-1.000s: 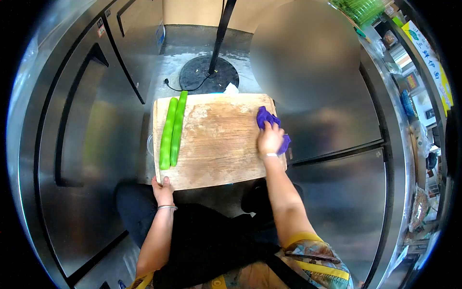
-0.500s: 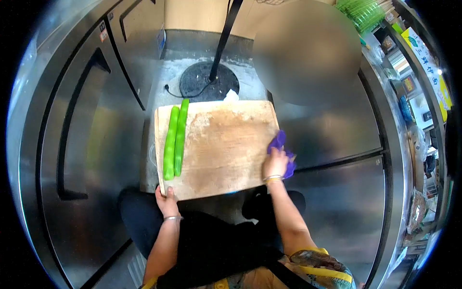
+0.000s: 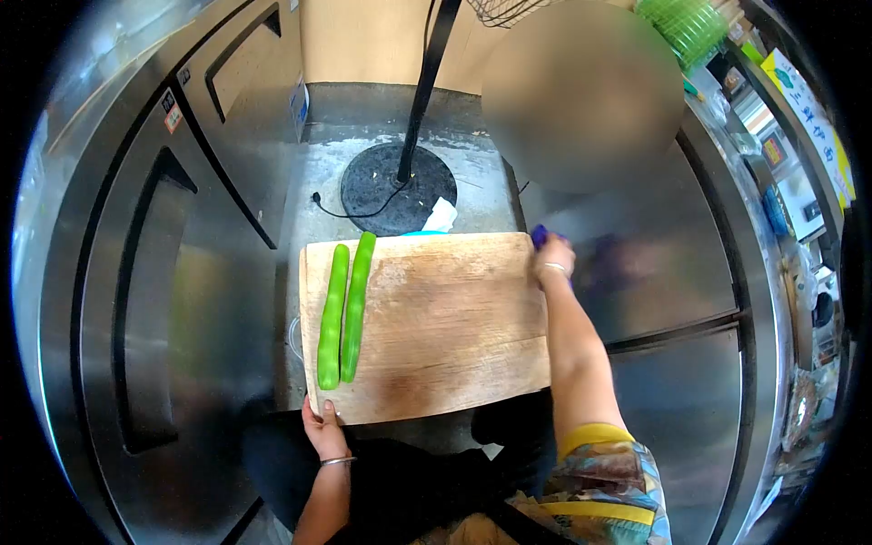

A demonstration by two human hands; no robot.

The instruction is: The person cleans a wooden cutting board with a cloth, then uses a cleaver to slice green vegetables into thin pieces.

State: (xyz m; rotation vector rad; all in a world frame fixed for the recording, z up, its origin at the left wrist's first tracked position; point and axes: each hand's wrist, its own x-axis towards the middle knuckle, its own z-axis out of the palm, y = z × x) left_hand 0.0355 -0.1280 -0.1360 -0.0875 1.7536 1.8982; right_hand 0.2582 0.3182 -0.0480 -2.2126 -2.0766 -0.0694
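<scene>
A wooden cutting board [image 3: 445, 318] lies across in front of me, over my knees. My left hand [image 3: 325, 431] grips its near left corner, thumb on top and fingers beneath. On the board's left side rest two long, slim green vegetables [image 3: 332, 318], nearly parallel; I cannot tell their exact kind. At the far right corner, my right hand [image 3: 555, 257] is closed on a purple cloth [image 3: 540, 238], held against the board's edge. Most of the cloth is hidden by the hand.
Steel cabinet doors stand close on the left [image 3: 195, 309] and right [image 3: 627, 263]. Beyond the board are a round black stand base [image 3: 372, 186] with a pole, a cord, and a crumpled white scrap [image 3: 441, 215]. A green basket [image 3: 686, 27] sits at upper right.
My right hand with the purple cloth has moved from the board's right side to its far right corner. The board appears lower in view; my left hand keeps its corner.
</scene>
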